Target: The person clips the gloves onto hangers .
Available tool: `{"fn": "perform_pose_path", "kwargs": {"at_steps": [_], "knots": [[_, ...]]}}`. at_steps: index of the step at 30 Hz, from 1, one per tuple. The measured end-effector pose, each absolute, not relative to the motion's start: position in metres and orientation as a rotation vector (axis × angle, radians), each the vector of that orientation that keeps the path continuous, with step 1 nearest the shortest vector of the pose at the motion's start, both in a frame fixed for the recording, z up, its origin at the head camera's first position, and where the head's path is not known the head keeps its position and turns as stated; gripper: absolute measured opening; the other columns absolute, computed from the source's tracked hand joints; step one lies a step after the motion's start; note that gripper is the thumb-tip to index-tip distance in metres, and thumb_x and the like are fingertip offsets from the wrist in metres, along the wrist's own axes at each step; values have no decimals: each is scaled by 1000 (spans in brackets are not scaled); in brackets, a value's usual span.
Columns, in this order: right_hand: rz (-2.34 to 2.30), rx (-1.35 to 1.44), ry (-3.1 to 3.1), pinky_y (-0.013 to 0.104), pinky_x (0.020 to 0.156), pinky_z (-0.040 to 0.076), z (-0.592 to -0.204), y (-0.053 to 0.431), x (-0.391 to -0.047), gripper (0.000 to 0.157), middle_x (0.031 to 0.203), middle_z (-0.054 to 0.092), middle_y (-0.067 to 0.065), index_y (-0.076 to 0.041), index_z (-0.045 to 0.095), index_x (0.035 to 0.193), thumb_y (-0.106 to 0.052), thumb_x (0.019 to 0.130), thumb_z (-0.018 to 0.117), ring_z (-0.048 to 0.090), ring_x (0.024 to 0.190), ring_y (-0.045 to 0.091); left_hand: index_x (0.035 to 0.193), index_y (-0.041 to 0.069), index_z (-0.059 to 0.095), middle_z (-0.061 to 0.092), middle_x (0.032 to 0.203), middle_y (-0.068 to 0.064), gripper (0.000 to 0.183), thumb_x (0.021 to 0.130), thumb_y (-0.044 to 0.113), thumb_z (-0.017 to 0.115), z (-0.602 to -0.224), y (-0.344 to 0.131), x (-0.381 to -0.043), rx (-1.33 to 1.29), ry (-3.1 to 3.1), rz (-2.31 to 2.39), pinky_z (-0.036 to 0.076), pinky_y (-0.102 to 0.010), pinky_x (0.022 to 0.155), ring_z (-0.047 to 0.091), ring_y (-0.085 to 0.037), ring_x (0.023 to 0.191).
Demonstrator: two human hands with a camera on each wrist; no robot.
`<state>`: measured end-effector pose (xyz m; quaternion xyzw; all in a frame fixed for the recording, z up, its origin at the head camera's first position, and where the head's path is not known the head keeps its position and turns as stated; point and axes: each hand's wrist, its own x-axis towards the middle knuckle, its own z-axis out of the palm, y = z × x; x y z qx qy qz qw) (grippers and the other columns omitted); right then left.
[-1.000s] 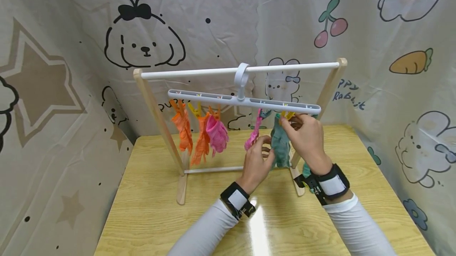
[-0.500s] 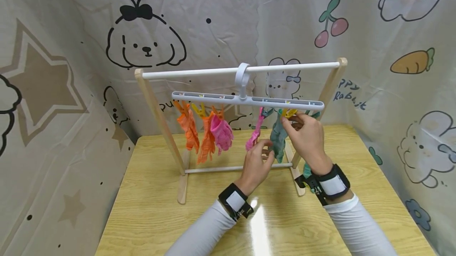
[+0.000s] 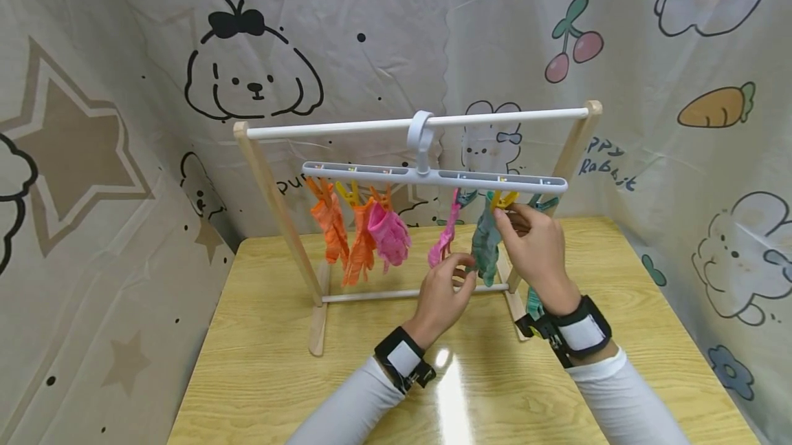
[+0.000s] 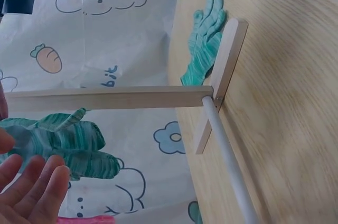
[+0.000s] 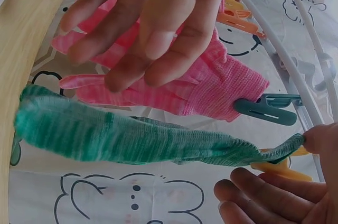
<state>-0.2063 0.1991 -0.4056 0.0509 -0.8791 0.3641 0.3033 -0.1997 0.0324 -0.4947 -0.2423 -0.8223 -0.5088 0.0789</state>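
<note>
A green striped knit glove (image 3: 485,242) hangs by its cuff from a yellow clip (image 3: 506,200) on the grey hanger (image 3: 371,172). My right hand (image 3: 537,242) is just below that clip. In the right wrist view its thumb touches the cuff's edge, with its fingers (image 5: 264,195) apart from the thumb beside the clip. My left hand (image 3: 441,294) is left of the glove's lower end, its fingers loosely bent and holding nothing. A pink glove (image 5: 222,86) hangs from a dark teal clip (image 5: 266,109) behind the left hand.
A wooden stand with a white top bar (image 3: 334,126) carries the hanger. Orange gloves (image 3: 332,228) and another pink glove (image 3: 390,235) hang on its left half. A second green glove (image 4: 206,39) lies on the table (image 3: 266,376) beside the stand's right foot.
The hanger has swung a little to the right with its gloves. My right hand has shifted slightly down from the yellow clip; my left hand has lowered a little.
</note>
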Motion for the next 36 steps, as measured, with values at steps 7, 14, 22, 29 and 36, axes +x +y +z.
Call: {"fn": "perform_pose_path", "kwargs": {"at_steps": [7, 14, 22, 29, 36], "knots": [[1012, 142, -2293, 45, 69, 62, -413, 202, -198, 28, 93, 77, 24, 7, 73, 108, -17, 98, 64, 76, 79, 37, 119, 3, 66, 72, 115, -9, 24, 99, 15, 62, -498, 27, -193, -751, -2457, -1586, 63, -34, 77, 73, -20, 91], [1006, 158, -2243, 2, 70, 46, -426, 202, -185, 21, 87, 77, 22, 7, 75, 103, -9, 97, 63, 75, 74, 37, 117, 4, 67, 73, 113, -10, 22, 98, 14, 62, -502, 23, -185, -763, -2467, -1591, 61, -25, 79, 73, -21, 93], [957, 131, -2306, 16, 65, 54, -450, 203, -168, 20, 87, 79, 14, 4, 75, 103, -11, 96, 65, 76, 72, 30, 114, 7, 67, 73, 109, -9, 17, 98, 13, 63, -505, 16, -176, -778, -2457, -1585, 59, -21, 78, 74, -19, 92], [973, 134, -2306, 0, 68, 43, -470, 205, -158, 19, 86, 79, 14, 4, 75, 104, -10, 96, 65, 75, 69, 28, 112, 6, 68, 73, 108, -8, 17, 96, 12, 64, -508, 9, -169, -784, -2441, -1552, 60, -24, 77, 73, -19, 91], [981, 106, -2323, 5, 65, 48, -487, 206, -151, 17, 84, 79, 11, 3, 75, 103, -9, 96, 65, 74, 67, 27, 111, 11, 68, 74, 106, -5, 15, 97, 13, 64, -515, 0, -165, -780, -2475, -1492, 61, -27, 75, 72, -16, 90]]}}
